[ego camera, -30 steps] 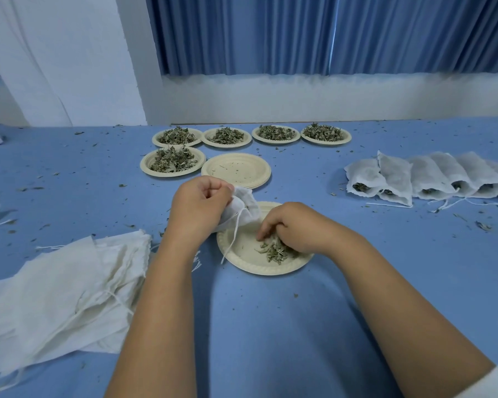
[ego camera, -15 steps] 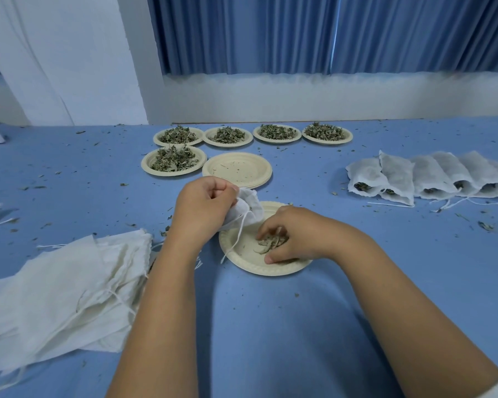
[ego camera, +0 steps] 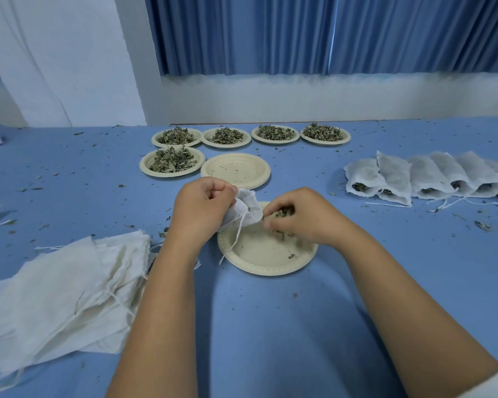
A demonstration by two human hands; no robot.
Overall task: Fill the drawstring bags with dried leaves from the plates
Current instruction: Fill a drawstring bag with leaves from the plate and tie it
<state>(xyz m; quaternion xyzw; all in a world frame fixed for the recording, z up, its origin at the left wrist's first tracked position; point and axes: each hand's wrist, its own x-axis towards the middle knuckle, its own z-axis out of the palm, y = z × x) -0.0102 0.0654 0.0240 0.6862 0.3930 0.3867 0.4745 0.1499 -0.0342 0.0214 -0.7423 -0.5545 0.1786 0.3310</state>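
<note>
My left hand (ego camera: 200,208) grips a small white drawstring bag (ego camera: 246,209) by its mouth, just above the far left rim of a cream paper plate (ego camera: 263,255). The bag's string dangles down onto the plate. My right hand (ego camera: 302,218) pinches a clump of dried leaves (ego camera: 283,212) right at the bag's opening. Only a few leaf crumbs lie on this plate.
Five plates heaped with dried leaves (ego camera: 171,160) sit farther back, beside a stack of bare plates (ego camera: 236,169). A pile of flat bags (ego camera: 61,294) lies at the left. Several filled bags (ego camera: 426,176) lie in a row at the right. Leaf bits litter the blue table.
My right hand gathered the last leaves off the plate and lifted them up to the bag's mouth. My left hand kept holding the bag in about the same place.
</note>
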